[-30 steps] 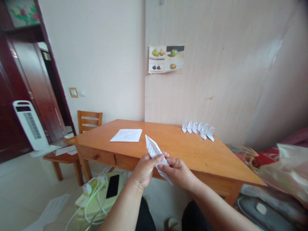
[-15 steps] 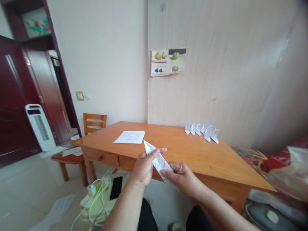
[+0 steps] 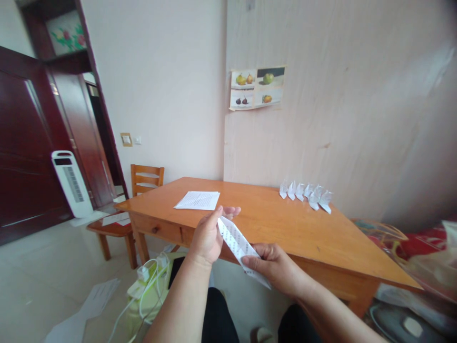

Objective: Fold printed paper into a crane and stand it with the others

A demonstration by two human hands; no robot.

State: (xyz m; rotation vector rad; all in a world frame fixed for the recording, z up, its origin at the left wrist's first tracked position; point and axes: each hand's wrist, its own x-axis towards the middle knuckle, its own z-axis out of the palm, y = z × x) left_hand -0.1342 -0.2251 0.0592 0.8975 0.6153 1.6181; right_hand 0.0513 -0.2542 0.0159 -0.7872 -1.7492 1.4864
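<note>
A long folded strip of printed paper [image 3: 240,244] slants in front of me, above my lap and before the table's front edge. My right hand [image 3: 273,264] pinches its lower part between thumb and fingers. At the upper end, my left hand [image 3: 209,236] is open with fingers stretched out, and the paper's end rests against it near the thumb. Further back on the right of the table stand several small folded paper pieces [image 3: 300,191], grouped in short rows. A stack of printed sheets [image 3: 198,200] lies on the table's left part.
The wooden table [image 3: 285,228] has drawers along its front. A chair [image 3: 147,177] and a low stool [image 3: 110,228] stand to the left. A light-green box [image 3: 143,295] with white cables and a phone is beside my left arm. Bags [image 3: 424,252] lie at right.
My left hand has loosened from the paper's pointed upper end, its thumb lifted off the face. The paper has shifted slightly down and right with my right hand. The view has turned slightly left.
</note>
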